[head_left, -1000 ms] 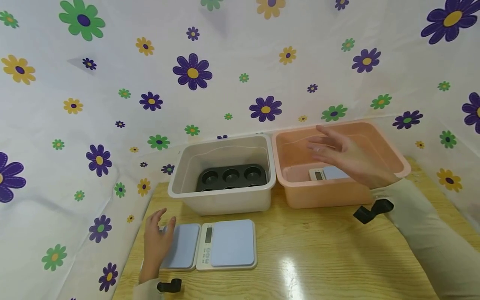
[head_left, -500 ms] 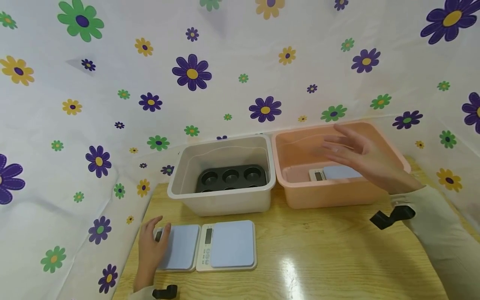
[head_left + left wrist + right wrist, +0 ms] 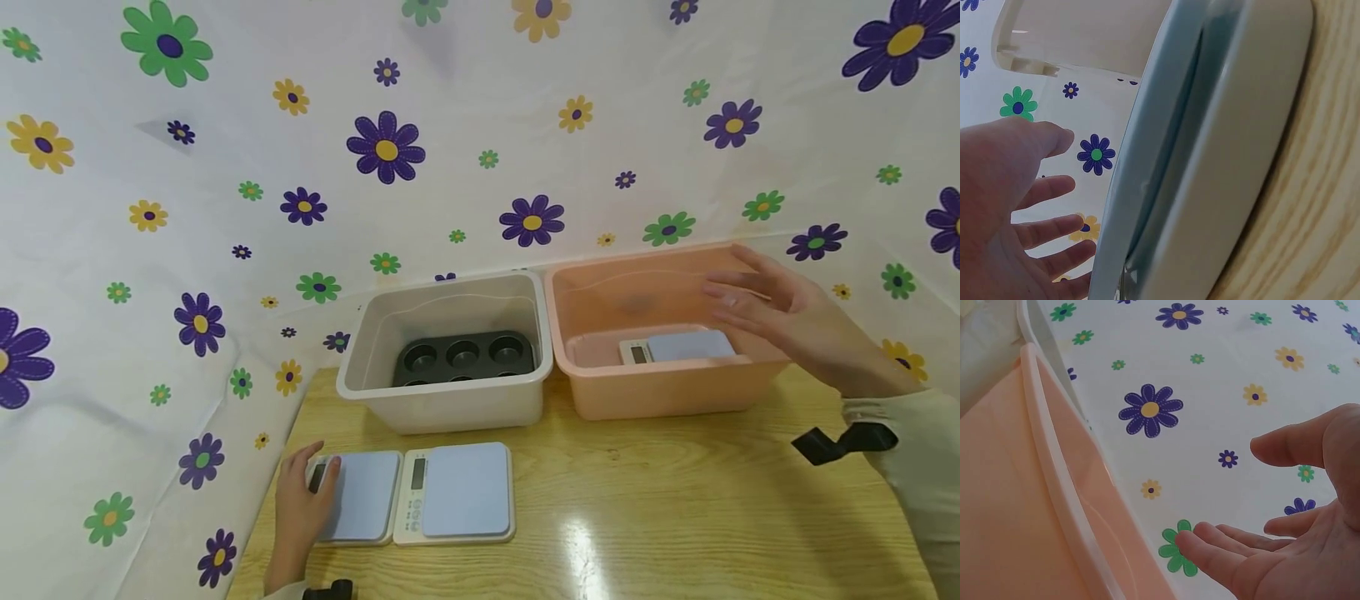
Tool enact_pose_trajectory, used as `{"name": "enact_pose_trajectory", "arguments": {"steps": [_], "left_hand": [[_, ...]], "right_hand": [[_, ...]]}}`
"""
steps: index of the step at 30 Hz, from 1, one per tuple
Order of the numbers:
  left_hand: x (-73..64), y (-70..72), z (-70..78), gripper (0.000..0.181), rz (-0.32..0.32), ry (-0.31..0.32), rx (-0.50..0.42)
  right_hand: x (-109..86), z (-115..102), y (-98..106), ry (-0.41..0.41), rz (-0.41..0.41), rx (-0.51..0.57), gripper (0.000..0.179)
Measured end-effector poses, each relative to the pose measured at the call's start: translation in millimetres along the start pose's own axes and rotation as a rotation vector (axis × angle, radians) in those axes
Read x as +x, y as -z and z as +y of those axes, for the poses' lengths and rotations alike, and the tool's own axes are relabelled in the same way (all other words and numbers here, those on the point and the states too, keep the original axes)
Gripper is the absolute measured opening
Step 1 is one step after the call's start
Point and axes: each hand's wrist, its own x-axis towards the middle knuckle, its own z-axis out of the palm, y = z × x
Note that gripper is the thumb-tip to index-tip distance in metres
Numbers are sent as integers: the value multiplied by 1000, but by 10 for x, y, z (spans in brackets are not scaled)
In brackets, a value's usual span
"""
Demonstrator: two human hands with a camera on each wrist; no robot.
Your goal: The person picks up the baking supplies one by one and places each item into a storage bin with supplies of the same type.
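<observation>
My left hand (image 3: 302,498) is over the left end of a kitchen scale (image 3: 363,496) with a pale blue top, its fingers spread and nothing held. In the left wrist view that hand (image 3: 1007,219) appears beside the scale's edge (image 3: 1210,156), fingers loosely extended. A second, matching kitchen scale (image 3: 467,490) lies flat right beside the first. My right hand (image 3: 795,317) hangs in the air over the right side of the peach bin (image 3: 660,392), fingers extended and holding nothing. Inside that bin lies another kitchen scale (image 3: 686,344), partly hidden by the front wall.
A cream bin (image 3: 457,408) stands left of the peach one, with a dark muffin pan (image 3: 462,354) in it. Both bins sit at the back of the wooden table (image 3: 660,508). A flowered cloth (image 3: 450,108) hangs behind and at the sides.
My right hand has moved rightward across the peach bin, uncovering more of the scale inside. My left hand has shifted slightly left and down by the left scale. Bins and scales stay put.
</observation>
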Motion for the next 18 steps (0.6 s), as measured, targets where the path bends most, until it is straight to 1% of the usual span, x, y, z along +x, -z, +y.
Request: {"name": "enact_pose_trajectory", "arguments": {"steps": [3,7,9,12,16,18], "left_hand": [[-17,12,-6,47,-13,19,2],[-55,19,1,47,-8,10,-6],[-74,16,6,47,-4,1,-11],[-96,16,7,47,-5,-3,-18],[-115,25,-8,47,-23,22,-11],[-122,33,-18,48,-32,40,3]], "right_hand": [[-18,35,74,-12,23,-25,82],[-42,70,121,-32,49,-62,82],[-64,92,135,-38,57,-66,82],[-120,130,162,-43,60,-42,81],[-208,180,209,-58,67,-31,81],[-244,202,233,-70,77,-59,82]]}}
